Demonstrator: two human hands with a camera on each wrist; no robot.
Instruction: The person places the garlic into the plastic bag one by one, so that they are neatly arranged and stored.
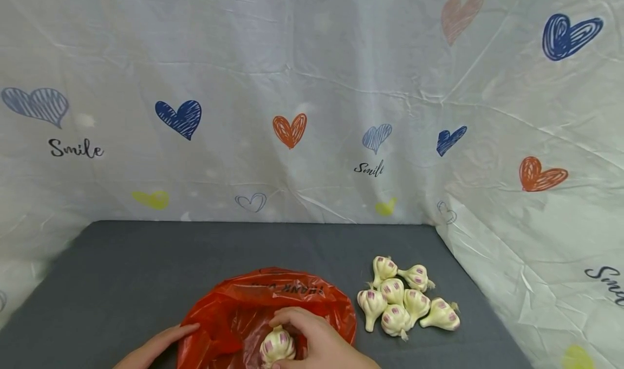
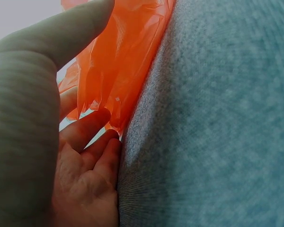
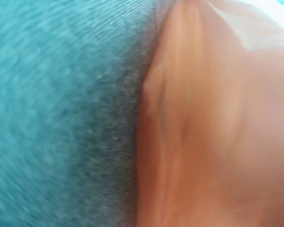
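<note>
A red plastic bag (image 1: 265, 287) with dark lettering lies with its mouth open at the front of the table in the head view. My left hand (image 1: 158, 344) holds the bag's left rim, its thumb lying over the edge. In the left wrist view, the fingers (image 2: 92, 130) are by the orange-looking folds of the bag (image 2: 128, 52). Inside the bag's mouth, my right hand (image 1: 322, 339) grips a garlic bulb (image 1: 277, 345) between thumb and curled fingers. The right wrist view shows only blurred bag plastic (image 3: 213, 118) beside fabric; the hand is hidden there.
Several garlic bulbs (image 1: 392, 291) with purplish marks lie in a cluster to the right of the bag. The dark grey table (image 1: 122, 271) meets a pale curtain (image 1: 322, 76) printed with hearts at the back and right. Bluish fabric (image 2: 217, 118) fills much of both wrist views.
</note>
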